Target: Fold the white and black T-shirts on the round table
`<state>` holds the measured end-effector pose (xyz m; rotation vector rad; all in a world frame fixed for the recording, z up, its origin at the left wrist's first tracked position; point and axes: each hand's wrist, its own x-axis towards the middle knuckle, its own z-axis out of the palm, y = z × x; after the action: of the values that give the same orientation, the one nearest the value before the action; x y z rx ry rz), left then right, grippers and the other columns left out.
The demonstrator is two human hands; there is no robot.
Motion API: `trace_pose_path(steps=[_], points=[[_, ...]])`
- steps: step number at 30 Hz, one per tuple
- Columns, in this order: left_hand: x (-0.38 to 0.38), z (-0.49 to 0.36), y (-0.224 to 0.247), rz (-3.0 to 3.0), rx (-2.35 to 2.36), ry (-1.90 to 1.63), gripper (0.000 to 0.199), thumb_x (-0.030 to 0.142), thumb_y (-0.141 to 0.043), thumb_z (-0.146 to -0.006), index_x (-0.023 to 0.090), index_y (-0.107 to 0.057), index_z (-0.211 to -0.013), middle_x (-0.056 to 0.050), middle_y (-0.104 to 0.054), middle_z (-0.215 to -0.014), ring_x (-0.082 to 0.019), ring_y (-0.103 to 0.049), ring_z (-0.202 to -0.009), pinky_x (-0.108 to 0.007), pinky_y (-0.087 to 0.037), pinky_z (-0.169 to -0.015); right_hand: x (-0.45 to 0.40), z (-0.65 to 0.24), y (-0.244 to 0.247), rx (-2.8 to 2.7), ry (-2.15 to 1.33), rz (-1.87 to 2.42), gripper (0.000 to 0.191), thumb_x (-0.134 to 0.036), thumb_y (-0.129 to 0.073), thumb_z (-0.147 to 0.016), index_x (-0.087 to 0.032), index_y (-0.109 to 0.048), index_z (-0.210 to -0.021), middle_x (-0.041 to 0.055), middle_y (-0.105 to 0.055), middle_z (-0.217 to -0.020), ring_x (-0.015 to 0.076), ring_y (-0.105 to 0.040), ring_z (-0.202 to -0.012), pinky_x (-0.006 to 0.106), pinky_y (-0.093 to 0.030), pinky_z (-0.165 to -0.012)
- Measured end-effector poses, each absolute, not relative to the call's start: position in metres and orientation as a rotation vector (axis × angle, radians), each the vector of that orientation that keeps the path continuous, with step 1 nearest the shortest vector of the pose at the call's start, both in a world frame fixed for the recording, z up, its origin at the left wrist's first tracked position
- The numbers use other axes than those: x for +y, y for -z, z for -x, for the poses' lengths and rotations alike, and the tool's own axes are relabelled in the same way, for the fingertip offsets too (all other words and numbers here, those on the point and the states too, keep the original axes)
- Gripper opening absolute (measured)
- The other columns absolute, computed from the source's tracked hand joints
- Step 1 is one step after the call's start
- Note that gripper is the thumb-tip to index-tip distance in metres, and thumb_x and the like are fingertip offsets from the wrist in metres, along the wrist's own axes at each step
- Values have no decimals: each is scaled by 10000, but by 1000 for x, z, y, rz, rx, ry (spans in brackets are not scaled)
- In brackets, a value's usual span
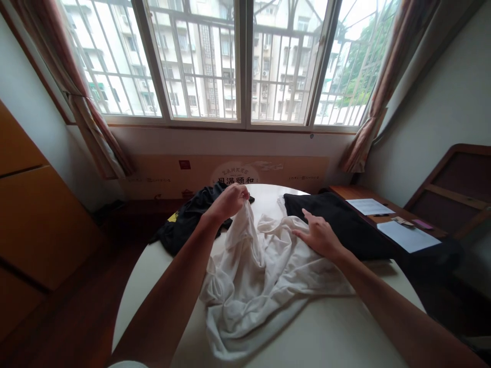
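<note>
Two forearms (172,291) enter from the lower corners; at frame centre, white cloth (245,278) lies rumpled on the table (337,327). I see the left hand (230,199) pinching it up, the right hand (320,235) spread open against it; I would anchor right, draw left gently.

Bare left hand (232,200), bare right hand (321,236), uncovered forearms (177,286); pale rounded edge (127,364) at lower left, unclear whether sleeve

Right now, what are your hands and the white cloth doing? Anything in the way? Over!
Left hand pinching up white cloth; right hand open at its folds. Cloth crumpled on table. Dark garment leftward, black cloth rightward, neither covering it.
</note>
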<state>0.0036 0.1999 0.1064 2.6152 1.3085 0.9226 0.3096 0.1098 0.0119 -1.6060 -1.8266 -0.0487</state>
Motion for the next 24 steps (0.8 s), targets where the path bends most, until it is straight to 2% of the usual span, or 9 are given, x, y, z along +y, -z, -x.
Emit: trace_pose_path(steps=[3,6,8,11,13,16,19,22,24], points=[[199,4,-116,-2528,1414,-1086,352,72,-506,-862,154,-745,-1107,-92,-746,-1122,-215,-675,-1005,-293,-498,-973,115,-319,-13,-1890,-47,1649,209,-352,-642,-916,-184,-725,-1009,108,-769,-932,287,-707,-912,374,-507,-832],[196,15,-128,-2453,1603,-1158,301,144,-551,-888,175,-767,-1095,-88,-759,-1147,-232,-683,-985,-316,-499,-977,94,-315,-40,-1830,-372,1502,259,-396,-593,-921,-201,-646,-759,36,-672,-704,197,-621,-653,286,-438,-606],[195,23,-133,-2391,1739,-1172,267,187,-575,-895,202,-783,-1061,-83,-770,-1124,-255,-687,-1011,-331,-498,-969,71,-315,-61,-1744,-780,1398,304,-482,-646,-886,-194,-653,-790,26,-666,-717,168,-584,-599,256,-404,-521],[196,33,-134,-2284,1924,-1150,266,194,-568,-897,226,-794,-1033,-86,-780,-1080,-283,-695,-1042,-345,-503,-945,30,-326,-82,-1656,-1320,1277,405,-559,-803,-772,-191,-729,-921,52,-735,-852,170,-646,-666,243,-478,-552],[198,37,-133,-2258,1971,-1110,267,171,-566,-882,228,-797,-1004,-85,-783,-1057,-282,-700,-1038,-341,-505,-937,10,-335,-89,-1781,-1576,1182,470,-584,-879,-688,-184,-753,-900,44,-721,-759,163,-638,-613,236,-473,-525],[200,37,-129,-2264,1845,-1101,261,150,-568,-879,203,-793,-1003,-83,-785,-1022,-252,-706,-1007,-308,-509,-926,7,-339,-92,-1968,-1870,997,516,-658,-821,-750,-167,-745,-888,32,-679,-619,155,-610,-502,241,-454,-483],[199,27,-127,-2274,1643,-1162,238,153,-579,-898,161,-786,-1015,-91,-785,-1021,-226,-709,-971,-295,-515,-931,36,-328,-82,-1818,-1584,1019,543,-698,-682,-878,-165,-700,-980,59,-725,-688,164,-632,-512,258,-486,-504],[196,11,-123,-2326,1485,-1148,202,153,-614,-895,152,-783,-1006,-85,-785,-1011,-221,-713,-957,-307,-527,-941,69,-310,-56,-1685,-1018,1186,526,-675,-662,-906,-166,-684,-1035,96,-761,-854,190,-681,-678,271,-517,-569],[195,0,-119,-2354,1387,-1133,191,147,-615,-901,157,-777,-1000,-75,-783,-1005,-215,-717,-960,-314,-538,-952,78,-294,-36,-1811,-799,1235,501,-635,-672,-910,-165,-702,-1079,120,-764,-998,212,-693,-798,298,-537,-651]])
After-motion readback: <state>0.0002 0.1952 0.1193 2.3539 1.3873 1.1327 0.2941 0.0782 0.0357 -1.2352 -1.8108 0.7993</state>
